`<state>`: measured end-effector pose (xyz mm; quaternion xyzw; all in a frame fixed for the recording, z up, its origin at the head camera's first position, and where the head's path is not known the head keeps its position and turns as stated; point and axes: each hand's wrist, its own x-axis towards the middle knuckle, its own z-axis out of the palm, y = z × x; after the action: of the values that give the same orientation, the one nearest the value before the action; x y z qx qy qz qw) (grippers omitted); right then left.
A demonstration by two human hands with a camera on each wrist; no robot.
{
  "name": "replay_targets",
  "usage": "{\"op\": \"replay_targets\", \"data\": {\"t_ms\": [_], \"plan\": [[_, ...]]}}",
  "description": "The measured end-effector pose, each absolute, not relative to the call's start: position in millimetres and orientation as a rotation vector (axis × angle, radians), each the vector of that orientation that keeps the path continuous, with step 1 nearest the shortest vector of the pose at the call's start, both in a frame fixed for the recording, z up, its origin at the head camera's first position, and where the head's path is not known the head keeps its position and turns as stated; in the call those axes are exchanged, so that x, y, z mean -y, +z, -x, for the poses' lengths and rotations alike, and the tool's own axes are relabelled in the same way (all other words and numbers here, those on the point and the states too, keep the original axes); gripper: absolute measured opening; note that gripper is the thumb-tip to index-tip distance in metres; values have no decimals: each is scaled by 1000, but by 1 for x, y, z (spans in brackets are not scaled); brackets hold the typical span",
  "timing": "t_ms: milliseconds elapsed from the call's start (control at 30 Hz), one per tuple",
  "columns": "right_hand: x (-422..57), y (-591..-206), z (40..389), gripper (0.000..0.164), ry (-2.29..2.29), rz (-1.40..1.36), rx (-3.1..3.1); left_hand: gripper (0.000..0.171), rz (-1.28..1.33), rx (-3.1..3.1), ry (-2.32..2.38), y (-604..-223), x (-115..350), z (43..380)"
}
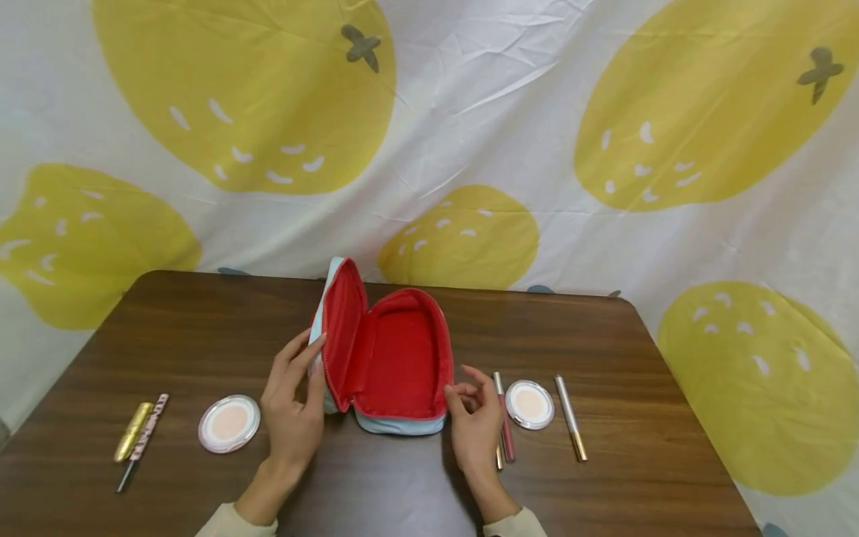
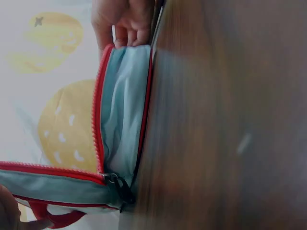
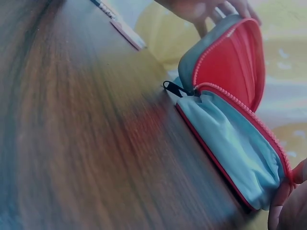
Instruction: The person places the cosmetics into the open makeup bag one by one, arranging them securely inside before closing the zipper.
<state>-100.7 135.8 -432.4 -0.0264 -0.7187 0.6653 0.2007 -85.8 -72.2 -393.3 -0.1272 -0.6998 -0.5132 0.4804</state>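
A light-blue zippered pouch (image 1: 401, 426) with a red lining stands unzipped on the table, its lid (image 1: 344, 328) raised toward the left. My left hand (image 1: 293, 418) holds the lid from its outer side, fingers along the edge. At the pouch's right front corner, my right hand (image 1: 478, 429) pinches the rim between thumb and finger. The red inside shows no contents in the head view. A black zipper pull (image 3: 177, 89) hangs at the hinge end in the right wrist view. In the left wrist view a red loop handle (image 2: 57, 218) lies by my left fingers.
Left on the brown table (image 1: 376, 492) lie a gold tube (image 1: 133, 431), a pink patterned tube (image 1: 149, 429) with a black end and a round compact (image 1: 229, 424). Right are a reddish tube (image 1: 506, 429), another compact (image 1: 530, 405) and a silver-gold tube (image 1: 570, 418). A lemon-print cloth (image 1: 470, 149) hangs behind.
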Motion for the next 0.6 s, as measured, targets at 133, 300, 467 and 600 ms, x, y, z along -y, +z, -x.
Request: {"op": "replay_targets", "data": {"t_ms": [133, 300, 467, 600], "plan": [[-139, -433, 102, 36, 1828, 58, 1997, 37, 255, 1712, -1368, -396, 72, 79], [-140, -432, 103, 36, 1821, 66, 1994, 34, 166, 1715, -1403, -396, 74, 73], [-141, -432, 104, 36, 1825, 95, 1998, 28, 41, 1751, -1404, -396, 82, 65], [-143, -441, 107, 37, 1852, 90, 1983, 26, -57, 1813, -1415, -403, 95, 58]]}}
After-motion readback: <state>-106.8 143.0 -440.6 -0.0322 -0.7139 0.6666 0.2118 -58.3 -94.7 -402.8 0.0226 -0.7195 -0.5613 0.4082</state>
